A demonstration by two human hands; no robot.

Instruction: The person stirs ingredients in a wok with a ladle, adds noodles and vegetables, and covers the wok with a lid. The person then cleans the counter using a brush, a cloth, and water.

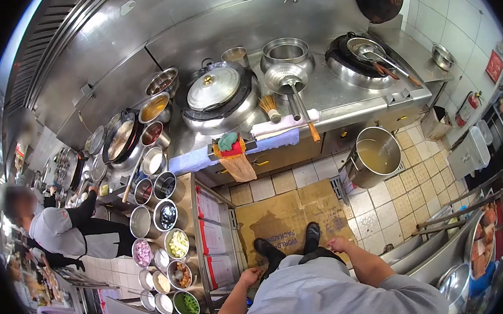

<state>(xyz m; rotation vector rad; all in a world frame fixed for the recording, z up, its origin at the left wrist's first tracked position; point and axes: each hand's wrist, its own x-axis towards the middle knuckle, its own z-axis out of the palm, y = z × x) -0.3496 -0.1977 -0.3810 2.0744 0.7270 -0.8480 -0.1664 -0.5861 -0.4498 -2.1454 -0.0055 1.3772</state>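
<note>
My left hand (251, 276) hangs low by my left hip, beside the dark cloth at my waist, its fingers curled in. On the other side my right hand (340, 244) is held out from my hip with the fingers closed. What either hand holds, if anything, is too small to make out. Left of my left hand stands a counter of metal bowls, among them chopped greens (186, 304) and a bowl of brown pieces with a spoon (180, 274). Flattened cardboard (293, 212) lies under my shoes.
Ahead is a steel stove with a lidded wok (214, 89), a strainer ladle (285, 77), a brush (269, 108) and folded towels (284, 124). A tall pot of liquid (374, 154) stands on the floor at right. Another person (64, 228) works at left.
</note>
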